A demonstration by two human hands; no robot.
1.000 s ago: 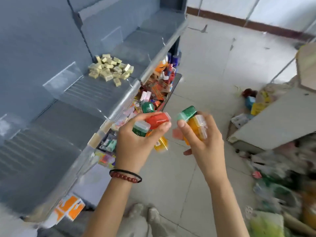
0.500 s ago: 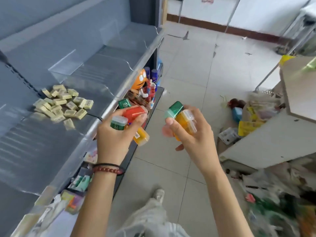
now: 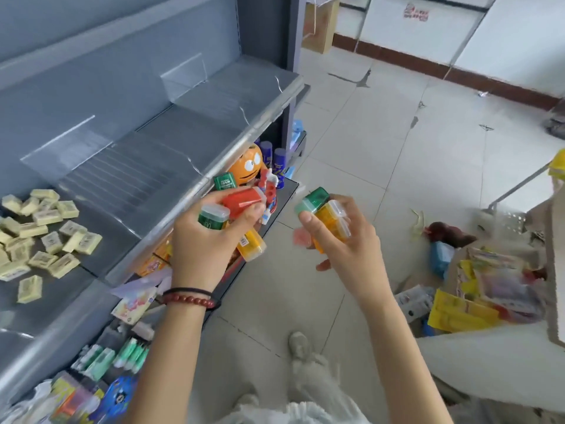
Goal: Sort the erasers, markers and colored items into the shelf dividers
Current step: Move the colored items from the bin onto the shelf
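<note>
Our left hand (image 3: 208, 237) is closed round three colored items: a red case (image 3: 243, 201) on top, a green case (image 3: 212, 217) under the thumb and a yellow case (image 3: 252, 244) jutting out below the palm. Our right hand (image 3: 345, 240) grips three more: a green-capped case (image 3: 313, 201), an orange case (image 3: 331, 228) and a blurred pink piece (image 3: 301, 238). The hands are a little apart and share no item. Both hang off the front of the shelf (image 3: 214, 117), out over the floor. The left hand is just beside the shelf's rail (image 3: 195, 191) and the right hand lies farther out. The bay between the shelf's two clear dividers (image 3: 183, 76) lies up and to the left of the hands, so we judge the left hand has the shorter reach. The red case lies crosswise to the rail, while the yellow case points down and away from the shelf. The orange case slants away from the shelf too. The erasers (image 3: 39, 237) are heaped on the shelf, in the bay nearer us than the near divider (image 3: 65, 148).
</note>
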